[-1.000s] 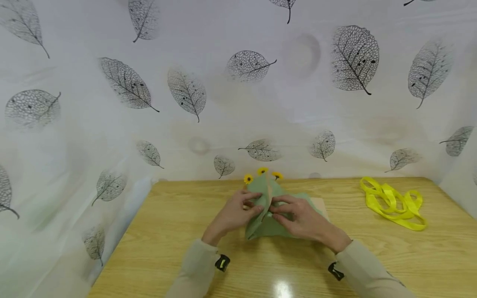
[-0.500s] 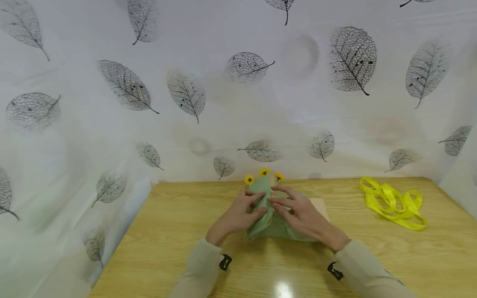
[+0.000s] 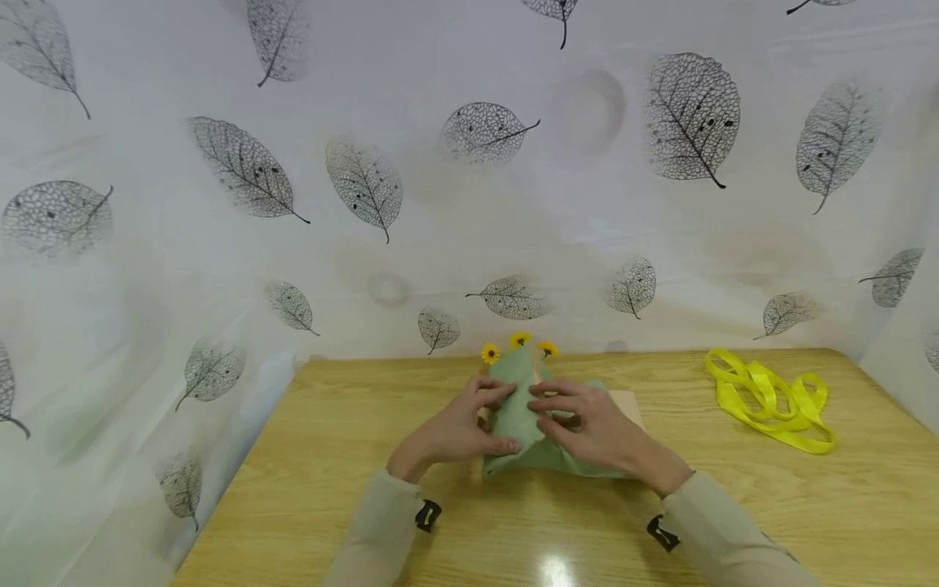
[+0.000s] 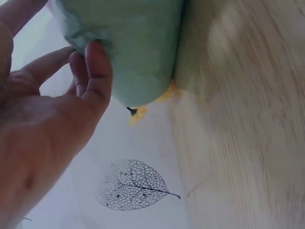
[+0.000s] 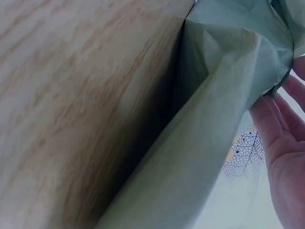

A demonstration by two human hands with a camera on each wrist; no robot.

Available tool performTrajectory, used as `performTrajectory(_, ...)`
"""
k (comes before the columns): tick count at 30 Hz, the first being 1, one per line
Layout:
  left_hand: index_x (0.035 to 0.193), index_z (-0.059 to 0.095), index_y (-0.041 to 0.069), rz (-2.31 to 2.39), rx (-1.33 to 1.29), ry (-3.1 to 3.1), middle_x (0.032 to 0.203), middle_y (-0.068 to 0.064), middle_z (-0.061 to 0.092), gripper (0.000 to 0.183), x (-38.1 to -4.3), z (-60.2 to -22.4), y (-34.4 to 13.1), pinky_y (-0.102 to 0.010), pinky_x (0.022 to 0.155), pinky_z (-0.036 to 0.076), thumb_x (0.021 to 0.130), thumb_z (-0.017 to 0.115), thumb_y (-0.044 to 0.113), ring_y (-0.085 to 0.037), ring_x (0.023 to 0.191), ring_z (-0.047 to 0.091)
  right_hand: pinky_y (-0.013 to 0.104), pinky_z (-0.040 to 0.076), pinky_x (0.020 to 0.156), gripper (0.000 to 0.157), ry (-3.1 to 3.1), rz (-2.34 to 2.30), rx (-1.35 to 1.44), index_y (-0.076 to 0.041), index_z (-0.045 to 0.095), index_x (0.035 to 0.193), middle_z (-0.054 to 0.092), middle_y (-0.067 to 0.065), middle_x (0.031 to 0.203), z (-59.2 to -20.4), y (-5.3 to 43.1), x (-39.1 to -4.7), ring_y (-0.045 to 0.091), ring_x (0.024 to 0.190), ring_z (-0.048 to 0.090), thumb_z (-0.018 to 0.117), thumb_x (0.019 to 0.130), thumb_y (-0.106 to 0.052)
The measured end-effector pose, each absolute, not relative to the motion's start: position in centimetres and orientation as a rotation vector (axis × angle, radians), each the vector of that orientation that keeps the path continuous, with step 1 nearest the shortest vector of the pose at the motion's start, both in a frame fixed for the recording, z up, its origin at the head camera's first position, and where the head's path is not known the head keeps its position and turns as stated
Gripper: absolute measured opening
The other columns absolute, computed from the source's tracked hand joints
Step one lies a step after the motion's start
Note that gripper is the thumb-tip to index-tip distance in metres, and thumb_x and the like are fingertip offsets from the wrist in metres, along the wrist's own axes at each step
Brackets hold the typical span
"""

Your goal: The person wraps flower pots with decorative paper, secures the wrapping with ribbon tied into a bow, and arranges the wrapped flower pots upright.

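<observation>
Sheets of green wrapping paper (image 3: 517, 416) are folded around a small bunch of yellow flowers (image 3: 490, 353) lying on the table. The blooms poke out past the paper's far end. On the left side my left hand (image 3: 458, 424) holds the paper, fingertips on its upper surface and thumb low near the front edge. From the right, my right hand (image 3: 597, 424) pinches the overlapping edge near the middle. In the right wrist view, a loose flap of the paper (image 5: 205, 114) stands off the table below the right hand (image 5: 286, 143).
A loosely looped yellow ribbon (image 3: 766, 391) lies on the wooden table (image 3: 330, 473) to the right. A beige piece (image 3: 627, 403) shows under the paper's right side. Behind the table hangs a pale curtain (image 3: 411, 73) with a leaf print.
The upright fold of paper has been laid over towards the right and flattened. My left thumb has slid down towards the front edge; the right hand stays close to the fold.
</observation>
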State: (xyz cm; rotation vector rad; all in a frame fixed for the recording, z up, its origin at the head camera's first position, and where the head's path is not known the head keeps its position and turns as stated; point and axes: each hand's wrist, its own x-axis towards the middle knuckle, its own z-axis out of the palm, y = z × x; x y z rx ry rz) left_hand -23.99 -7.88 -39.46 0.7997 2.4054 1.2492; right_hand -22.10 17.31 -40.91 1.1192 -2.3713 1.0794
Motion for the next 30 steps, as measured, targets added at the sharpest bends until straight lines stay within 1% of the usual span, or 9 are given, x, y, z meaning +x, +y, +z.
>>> performTrajectory(4, 0.156, 0.043, 0.01, 1.204, 0.839, 2.518, 0.151, -0.007, 0.037, 0.086, -23.8, -39.7, -7.4, -0.028, 0.094, 0.053, 0.085, 0.086, 0.031, -0.02, 0.122, 0.049, 0.018, 0.06, 0.072, 0.02, -2.373, 1.097, 1.112, -0.005, 0.076, 0.114, 0.067, 0.02, 0.13, -40.8, 17.4, -22.0, 0.02, 0.088, 0.077, 0.071, 0.095, -0.006)
performTrajectory(8, 0.151, 0.048, 0.008, 1.141, 0.889, 2.655, 0.145, -0.011, 0.043, 0.083, -23.5, -39.9, -6.8, -0.034, 0.098, 0.054, 0.082, 0.088, 0.03, -0.023, 0.121, 0.055, 0.022, 0.061, 0.076, 0.024, -2.419, 1.142, 1.089, -0.006, 0.075, 0.116, 0.063, 0.021, 0.134, -40.7, 17.5, -21.8, 0.027, 0.095, 0.077, 0.075, 0.093, -0.01)
performTrajectory(10, 0.148, 0.051, 0.006, 1.132, 0.911, 2.699, 0.142, -0.012, 0.045, 0.079, -23.4, -39.9, -6.6, -0.036, 0.098, 0.056, 0.081, 0.089, 0.027, -0.025, 0.119, 0.057, 0.024, 0.062, 0.078, 0.028, -2.433, 1.134, 1.103, -0.006, 0.074, 0.118, 0.061, 0.022, 0.136, -40.7, 17.6, -21.8, 0.031, 0.101, 0.075, 0.078, 0.091, -0.011)
performTrajectory(14, 0.142, 0.056, 0.007, 1.09, 0.953, 2.79, 0.135, -0.011, 0.05, 0.071, -23.2, -40.0, -6.4, -0.037, 0.096, 0.057, 0.081, 0.089, 0.024, -0.024, 0.116, 0.058, 0.027, 0.062, 0.081, 0.036, -2.417, 1.061, 1.164, -0.006, 0.071, 0.119, 0.058, 0.025, 0.138, -40.7, 17.8, -22.0, 0.033, 0.106, 0.073, 0.083, 0.085, -0.009)
performTrajectory(19, 0.14, 0.058, 0.009, 0.947, 1.07, 2.95, 0.128, -0.009, 0.055, 0.07, -23.1, -40.3, -6.2, -0.038, 0.095, 0.057, 0.081, 0.089, 0.03, -0.025, 0.117, 0.055, 0.028, 0.062, 0.081, 0.039, -2.407, 0.988, 1.193, -0.005, 0.07, 0.119, 0.06, 0.026, 0.136, -40.8, 18.0, -22.2, 0.035, 0.108, 0.072, 0.084, 0.083, -0.007)
performTrajectory(22, 0.137, 0.06, 0.011, 0.883, 1.151, 3.012, 0.126, -0.008, 0.057, 0.066, -23.0, -40.6, -6.2, -0.036, 0.093, 0.057, 0.082, 0.088, 0.034, -0.024, 0.114, 0.056, 0.028, 0.062, 0.08, 0.04, -2.413, 0.962, 1.197, -0.005, 0.069, 0.12, 0.062, 0.026, 0.134, -40.8, 18.1, -22.3, 0.036, 0.107, 0.073, 0.084, 0.083, -0.008)
performTrajectory(24, 0.136, 0.062, 0.012, 0.862, 1.197, 3.021, 0.129, -0.009, 0.057, 0.063, -22.9, -40.6, -6.4, -0.035, 0.093, 0.058, 0.084, 0.086, 0.037, -0.024, 0.116, 0.057, 0.028, 0.062, 0.08, 0.04, -2.427, 0.975, 1.191, -0.004, 0.07, 0.12, 0.063, 0.026, 0.134, -40.9, 18.1, -22.4, 0.035, 0.107, 0.073, 0.084, 0.083, -0.008)
performTrajectory(27, 0.135, 0.065, 0.01, 0.85, 1.268, 3.016, 0.138, -0.009, 0.054, 0.058, -22.8, -40.7, -6.7, -0.034, 0.096, 0.057, 0.086, 0.083, 0.037, -0.026, 0.125, 0.054, 0.028, 0.062, 0.081, 0.038, -2.445, 1.029, 1.169, -0.003, 0.071, 0.12, 0.063, 0.025, 0.135, -41.1, 18.1, -22.4, 0.034, 0.106, 0.074, 0.083, 0.084, -0.008)
performTrajectory(30, 0.135, 0.065, 0.007, 0.853, 1.342, 3.007, 0.145, -0.008, 0.054, 0.055, -22.9, -40.9, -6.9, -0.035, 0.103, 0.055, 0.088, 0.08, 0.03, -0.027, 0.132, 0.053, 0.03, 0.062, 0.082, 0.037, -2.447, 1.083, 1.148, -0.001, 0.073, 0.12, 0.063, 0.025, 0.134, -41.3, 18.0, -22.4, 0.035, 0.106, 0.073, 0.082, 0.085, -0.006)
